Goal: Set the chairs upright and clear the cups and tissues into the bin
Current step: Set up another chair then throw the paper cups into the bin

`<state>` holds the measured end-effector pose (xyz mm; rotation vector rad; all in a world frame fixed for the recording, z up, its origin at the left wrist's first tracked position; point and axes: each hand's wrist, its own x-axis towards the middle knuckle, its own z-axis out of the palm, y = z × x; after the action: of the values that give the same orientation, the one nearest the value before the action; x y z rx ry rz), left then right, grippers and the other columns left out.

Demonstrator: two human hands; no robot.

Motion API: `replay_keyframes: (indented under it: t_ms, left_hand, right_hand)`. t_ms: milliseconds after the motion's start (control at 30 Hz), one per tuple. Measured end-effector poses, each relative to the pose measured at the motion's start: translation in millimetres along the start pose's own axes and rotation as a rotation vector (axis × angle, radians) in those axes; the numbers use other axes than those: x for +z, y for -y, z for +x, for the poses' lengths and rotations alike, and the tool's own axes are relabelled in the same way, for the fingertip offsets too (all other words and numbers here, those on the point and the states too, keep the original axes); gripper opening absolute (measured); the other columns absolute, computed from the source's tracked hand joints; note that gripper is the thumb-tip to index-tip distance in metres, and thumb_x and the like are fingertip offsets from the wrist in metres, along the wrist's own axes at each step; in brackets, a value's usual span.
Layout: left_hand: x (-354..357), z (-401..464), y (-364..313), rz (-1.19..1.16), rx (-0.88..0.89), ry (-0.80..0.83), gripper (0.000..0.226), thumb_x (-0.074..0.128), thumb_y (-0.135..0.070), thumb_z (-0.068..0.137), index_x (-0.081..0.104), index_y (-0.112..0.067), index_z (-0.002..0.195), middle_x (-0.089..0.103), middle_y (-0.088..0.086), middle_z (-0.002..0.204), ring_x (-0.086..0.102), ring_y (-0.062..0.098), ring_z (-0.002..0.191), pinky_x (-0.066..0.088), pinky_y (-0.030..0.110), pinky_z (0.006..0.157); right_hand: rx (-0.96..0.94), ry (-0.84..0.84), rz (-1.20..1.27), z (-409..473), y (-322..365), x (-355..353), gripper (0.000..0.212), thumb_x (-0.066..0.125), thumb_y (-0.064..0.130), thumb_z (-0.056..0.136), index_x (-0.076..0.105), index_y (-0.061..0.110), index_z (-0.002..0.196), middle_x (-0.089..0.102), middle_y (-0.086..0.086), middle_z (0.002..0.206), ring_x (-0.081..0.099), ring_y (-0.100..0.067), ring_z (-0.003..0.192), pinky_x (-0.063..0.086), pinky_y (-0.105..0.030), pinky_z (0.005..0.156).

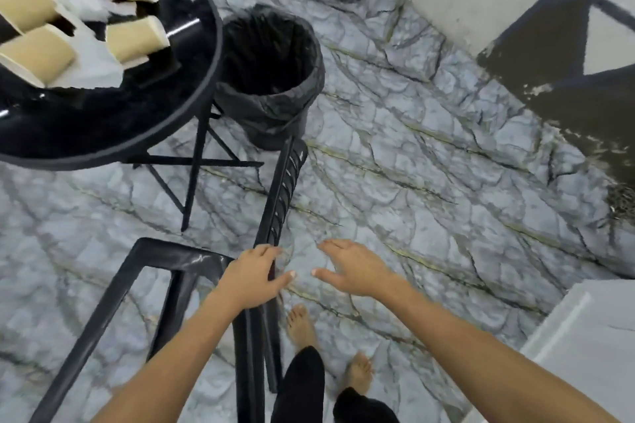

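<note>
Table (192, 55), far left: round black top, four cups (137, 39) lying on their sides, crumpled tissues (86, 5) in among them, touching them. None binned yet.

Bin (275, 79): just right of the table rim, black liner, mouth open upward. Inside is dark; I can't make out anything in it.

Chair (151, 271): black frame at lower left and centre. It looks to be on its side, legs or arm loop pointing left, but I can't tell its exact pose from this angle. Its slotted back edge (283, 192) runs as a long bar from just below the bin down toward the person, long axis roughly along the view, tilted slightly right at the far end.

Left hand (252, 280): on the near end of that bar, fingers curled over it, thumb out to the right. Looks like a grip, not just a rest.

Right hand (354, 269): just right of the bar, not touching it, fingers spread and relaxed, palm down, holding nothing. The bar lies to its left, near.

Judgement: chair step is in hand, cups and tissues untouched. Left hand has the hold; the right needs a short move left onto the bar or frame before the lift. Risk: the bar's far end sits close to the bin, so swinging the chair up could knock it.
</note>
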<state>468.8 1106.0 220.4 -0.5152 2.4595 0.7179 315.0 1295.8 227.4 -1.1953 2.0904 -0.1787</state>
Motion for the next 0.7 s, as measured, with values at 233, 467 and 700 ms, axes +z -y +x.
replay_keyframes:
  t_ms: [233, 467, 700]
  left_hand:
    - [3, 37, 67, -0.131, -0.113, -0.014, 0.099, 0.021, -0.086, 0.076, 0.04, -0.021, 0.149, 0.046, 0.001, 0.148, 0.044, 0.026, 0.134, 0.047, 0.046, 0.103]
    - [43, 75, 123, -0.207, -0.205, -0.034, 0.113, 0.012, -0.098, 0.067, 0.043, -0.023, 0.146, 0.049, -0.001, 0.146, 0.047, 0.029, 0.133, 0.046, 0.044, 0.104]
    - [97, 145, 153, -0.255, -0.277, 0.022, 0.084, 0.04, -0.074, 0.089, 0.035, -0.018, 0.151, 0.047, 0.006, 0.148, 0.044, 0.033, 0.134, 0.044, 0.048, 0.106]
  right_hand:
    - [-0.101, 0.069, -0.056, 98, -2, -1, 0.068, 0.047, 0.057, 0.098, 0.041, 0.012, 0.149, 0.047, -0.007, 0.15, 0.045, -0.026, 0.136, 0.039, -0.038, 0.11]
    - [-0.215, 0.118, -0.111, 189, -29, 27, 0.068, 0.051, 0.056, 0.098, 0.041, 0.013, 0.15, 0.042, -0.006, 0.155, 0.04, -0.026, 0.142, 0.032, -0.039, 0.116]
    - [-0.419, 0.095, -0.266, 288, -60, 74, 0.081, 0.029, 0.068, 0.087, 0.043, 0.018, 0.15, 0.041, -0.002, 0.157, 0.029, -0.023, 0.15, 0.01, -0.048, 0.123]
